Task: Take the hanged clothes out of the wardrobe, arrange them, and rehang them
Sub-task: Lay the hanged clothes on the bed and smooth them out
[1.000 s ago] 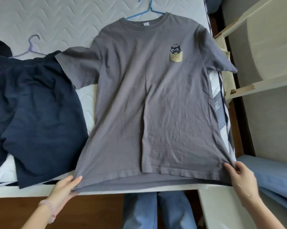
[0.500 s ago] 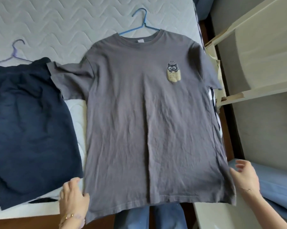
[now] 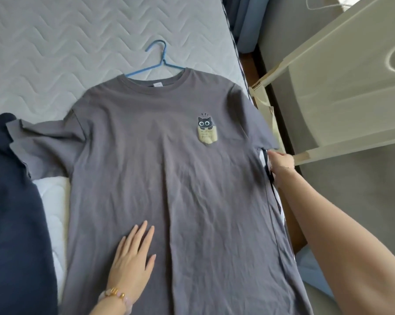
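Both hands had left the hem: the left hand (image 3: pixel 133 258) lay spread flat on the grey T-shirt (image 3: pixel 169 189) mid-frame on the bed (image 3: pixel 67 42); the right hand (image 3: pixel 280 163) reached its sleeve, grip unclear. Smoothing underway.

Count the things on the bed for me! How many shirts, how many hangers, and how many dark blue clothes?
Grey T-shirt: 1
Blue hanger: 1
Dark blue garment: 1 in view, partly cut off at the edge
Total: 3
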{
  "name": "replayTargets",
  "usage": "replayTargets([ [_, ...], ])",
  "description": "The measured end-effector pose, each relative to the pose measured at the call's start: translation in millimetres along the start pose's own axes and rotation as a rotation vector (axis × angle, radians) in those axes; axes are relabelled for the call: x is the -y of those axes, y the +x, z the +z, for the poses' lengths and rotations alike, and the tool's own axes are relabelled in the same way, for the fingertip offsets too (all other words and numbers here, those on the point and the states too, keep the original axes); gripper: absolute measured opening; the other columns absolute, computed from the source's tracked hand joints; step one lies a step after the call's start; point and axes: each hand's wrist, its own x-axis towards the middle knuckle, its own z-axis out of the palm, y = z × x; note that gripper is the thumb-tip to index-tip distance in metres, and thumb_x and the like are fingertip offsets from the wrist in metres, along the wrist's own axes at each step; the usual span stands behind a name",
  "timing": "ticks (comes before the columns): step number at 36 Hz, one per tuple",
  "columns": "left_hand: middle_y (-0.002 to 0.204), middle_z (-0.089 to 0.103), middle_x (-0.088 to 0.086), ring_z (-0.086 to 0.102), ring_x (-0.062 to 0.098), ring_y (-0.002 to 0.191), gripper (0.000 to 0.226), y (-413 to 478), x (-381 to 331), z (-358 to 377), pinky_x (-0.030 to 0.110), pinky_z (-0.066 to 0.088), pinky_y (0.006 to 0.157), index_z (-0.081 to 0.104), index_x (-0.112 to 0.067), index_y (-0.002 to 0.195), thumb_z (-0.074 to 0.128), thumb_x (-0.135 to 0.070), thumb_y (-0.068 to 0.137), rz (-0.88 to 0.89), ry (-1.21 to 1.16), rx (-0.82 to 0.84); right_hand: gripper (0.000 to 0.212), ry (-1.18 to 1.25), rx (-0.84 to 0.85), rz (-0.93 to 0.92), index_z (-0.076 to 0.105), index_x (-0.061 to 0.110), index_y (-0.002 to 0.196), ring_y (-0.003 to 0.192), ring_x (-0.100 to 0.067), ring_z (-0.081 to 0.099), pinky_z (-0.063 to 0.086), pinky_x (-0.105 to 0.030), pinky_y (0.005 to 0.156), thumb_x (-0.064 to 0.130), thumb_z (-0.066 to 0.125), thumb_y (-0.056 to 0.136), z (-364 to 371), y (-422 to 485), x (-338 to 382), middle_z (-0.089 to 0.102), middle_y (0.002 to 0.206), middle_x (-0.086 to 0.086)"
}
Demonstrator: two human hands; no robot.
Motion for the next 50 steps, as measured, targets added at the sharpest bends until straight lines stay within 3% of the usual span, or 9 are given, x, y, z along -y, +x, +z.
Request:
replayTargets([
  [5, 0.137, 0.053, 0.006, 0.037, 0.021, 0.128, 0.067, 3.0, 2.4, 0.0, 0.02, -0.002, 0.115, 0.04, -0.017, 0.135, 0.0, -0.052, 0.093, -0.024, -0.011, 0.051, 0.029, 0.18, 0.085, 0.113, 0.059, 0.009, 0.098, 0.045, -0.015, 0.054, 0.047, -0.023, 0.048, 0.033, 0.065, 0.084, 13.9, 32.4, 18.5, 0.064, 0.054, -0.003],
  [14, 0.115, 0.064, 0.004, 0.048, 0.017, 0.106, 0.048, 33.5, -5.7, -26.3, 0.029, 0.034, 0.088, 0.066, -0.014, 0.109, 0.039, -0.039, 0.079, 0.012, -0.047, -0.312, 0.02, 0.486, 0.069, -0.145, 0.054, 0.015, 0.087, 0.071, -0.01, 0.057, 0.051, -0.024, 0.065, -0.005, 0.052, 0.082, -2.8, 29.8, 47.1, 0.059, 0.08, 0.0],
  [21, 0.151, -0.024, -0.011, -0.009, 0.023, 0.147, 0.088, 92.7, -24.1, -43.4, 0.054, 0.01, 0.116, -0.003, -0.036, 0.149, 0.03, -0.076, 0.078, -0.123, 0.032, 0.002, 0.035, 0.486, 0.106, 0.268, 0.047, 0.007, 0.124, 0.079, -0.019, 0.058, 0.05, -0.03, 0.079, -0.002, 0.045, 0.09, -28.6, 58.9, 15.5, 0.052, 0.116, -0.01],
  [26, 0.156, -0.023, -0.011, -0.016, 0.02, 0.146, 0.085, 97.0, -29.6, -46.3, 0.054, 0.007, 0.117, -0.007, -0.038, 0.148, 0.038, -0.069, 0.084, -0.164, 0.083, 0.048, 0.007, 0.576, 0.179, 0.288, 0.057, 0.02, 0.084, 0.078, -0.013, 0.058, 0.05, -0.023, 0.052, 0.027, 0.057, 0.088, -20.1, 54.9, 43.6, 0.06, 0.092, 0.003],
  [30, 0.156, -0.022, -0.01, -0.015, 0.021, 0.146, 0.085, 97.9, -31.2, -48.7, 0.054, 0.008, 0.117, -0.005, -0.038, 0.148, 0.039, -0.068, 0.083, -0.174, 0.075, 0.065, 0.033, 0.58, 0.117, 0.142, 0.057, 0.015, 0.113, 0.089, -0.02, 0.06, 0.053, -0.029, 0.06, 0.021, 0.066, 0.081, -11.1, 49.9, 63.5, 0.063, 0.111, -0.006],
  [34, 0.157, -0.019, -0.01, -0.014, 0.021, 0.147, 0.084, 98.5, -34.4, -54.3, 0.054, 0.011, 0.117, -0.003, -0.037, 0.149, 0.041, -0.067, 0.083, -0.18, 0.065, 0.093, 0.016, -0.03, 0.094, -0.678, 0.067, 0.008, 0.091, 0.074, -0.019, 0.053, 0.042, -0.032, 0.062, 0.007, 0.053, 0.083, 13.3, 2.9, 69.6, 0.059, 0.082, -0.01],
  [37, 0.159, -0.008, -0.01, -0.003, 0.022, 0.148, 0.079, 99.0, -35.8, -67.2, 0.049, 0.02, 0.116, 0.008, -0.038, 0.148, 0.047, -0.063, 0.084, -0.17, 0.062, 0.111, 0.042, -0.666, 0.387, -1.147, 0.065, 0.018, 0.116, 0.09, -0.031, 0.057, 0.048, -0.038, 0.077, 0.002, 0.052, 0.08, 36.9, -27.6, 35.9, 0.062, 0.102, -0.014],
  [42, 0.14, 0.042, -0.011, 0.049, 0.021, 0.122, 0.042, 121.7, -30.1, -114.1, 0.035, 0.044, 0.091, 0.044, -0.037, 0.131, 0.048, -0.047, 0.091, -0.134, -0.062, -0.014, 0.045, -1.15, 0.617, -0.862, 0.051, 0.031, 0.132, 0.122, -0.026, 0.044, 0.04, -0.038, 0.099, 0.023, 0.054, 0.088, 59.5, -46.5, 4.9, 0.049, 0.134, 0.001],
  [50, 0.133, 0.051, 0.001, 0.055, 0.026, 0.117, 0.054, 224.2, -57.9, -151.9, 0.039, 0.045, 0.096, 0.045, -0.018, 0.132, 0.061, -0.039, 0.085, -0.088, -0.487, -0.16, 0.059, -1.113, 0.441, -0.803, 0.045, 0.024, 0.134, 0.123, -0.025, 0.042, 0.042, -0.04, 0.097, 0.023, 0.064, 0.078, 71.1, -50.3, 3.2, 0.046, 0.134, 0.002],
])
